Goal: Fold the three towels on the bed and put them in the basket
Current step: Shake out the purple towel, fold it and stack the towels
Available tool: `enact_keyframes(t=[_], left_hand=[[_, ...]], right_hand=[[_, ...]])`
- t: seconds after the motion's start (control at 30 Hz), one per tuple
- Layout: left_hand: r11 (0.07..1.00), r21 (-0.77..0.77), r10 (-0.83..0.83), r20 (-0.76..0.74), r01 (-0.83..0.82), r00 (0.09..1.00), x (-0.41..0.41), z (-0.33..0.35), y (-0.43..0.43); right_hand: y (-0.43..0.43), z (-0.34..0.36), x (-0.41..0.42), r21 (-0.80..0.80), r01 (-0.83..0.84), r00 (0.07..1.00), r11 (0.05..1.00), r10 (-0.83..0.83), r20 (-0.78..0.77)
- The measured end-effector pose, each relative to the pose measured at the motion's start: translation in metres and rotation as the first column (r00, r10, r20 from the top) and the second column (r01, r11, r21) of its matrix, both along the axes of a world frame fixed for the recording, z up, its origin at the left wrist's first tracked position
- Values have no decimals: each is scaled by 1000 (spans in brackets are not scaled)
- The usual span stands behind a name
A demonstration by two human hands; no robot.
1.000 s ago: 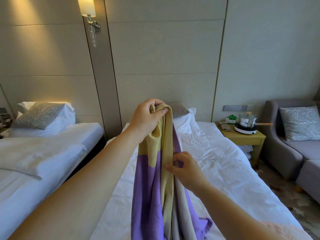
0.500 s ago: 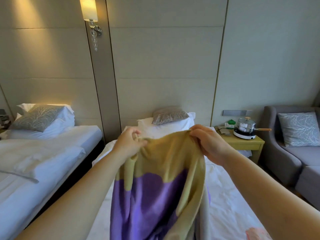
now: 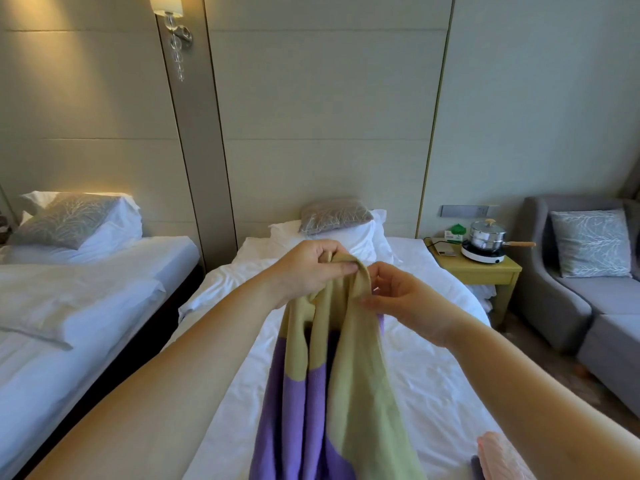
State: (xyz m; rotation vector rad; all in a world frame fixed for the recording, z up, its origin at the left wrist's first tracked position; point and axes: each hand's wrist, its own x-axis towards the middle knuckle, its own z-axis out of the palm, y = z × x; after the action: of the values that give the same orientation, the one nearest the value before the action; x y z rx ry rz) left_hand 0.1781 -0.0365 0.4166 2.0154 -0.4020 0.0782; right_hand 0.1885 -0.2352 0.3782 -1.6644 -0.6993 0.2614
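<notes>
Left grip (image 3: 311,271) is raised over the bed (image 3: 436,382), fingers curled tight round the bunched top edge of the towel (image 3: 349,375). Right grip (image 3: 401,299) sits just beside it, slightly lower, thumb and fingertips pinching the same top edge from the right side. The two grips nearly touch.

The towel is yellow on top and purple below. It hangs from both grips in long vertical folds and runs down out of view at the bottom, above the white sheet. A pink towel (image 3: 495,455) lies on the bed at the bottom right corner, partly cut off by the right forearm.

A grey pillow (image 3: 334,214) rests on white pillows at the head of the bed. A second bed (image 3: 86,306) stands to the left. To the right is a yellow tabletop (image 3: 485,270) carrying a steel pot (image 3: 486,235), then a grey sofa (image 3: 588,306). A wall lamp (image 3: 169,5) glows at top left.
</notes>
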Motion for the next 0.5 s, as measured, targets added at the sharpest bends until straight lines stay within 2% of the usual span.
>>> enact_keyframes(t=[0.17,0.27,0.33,0.5], left_hand=[[988,-121,114,136,-98,984,5,22,-4],[966,-205,196,168,-160,966,8,31,2],[951,-239,241,187,-194,952,8,34,8],[931,-214,335,184,-295,924,7,25,44]], right_hand=[[2,-31,-8,-92,152,987,984,-147,58],[7,-41,-10,-181,272,955,945,-242,170],[9,-43,-10,-151,319,937,936,-287,197],[-7,-24,-3,17,323,946,946,-322,-22]])
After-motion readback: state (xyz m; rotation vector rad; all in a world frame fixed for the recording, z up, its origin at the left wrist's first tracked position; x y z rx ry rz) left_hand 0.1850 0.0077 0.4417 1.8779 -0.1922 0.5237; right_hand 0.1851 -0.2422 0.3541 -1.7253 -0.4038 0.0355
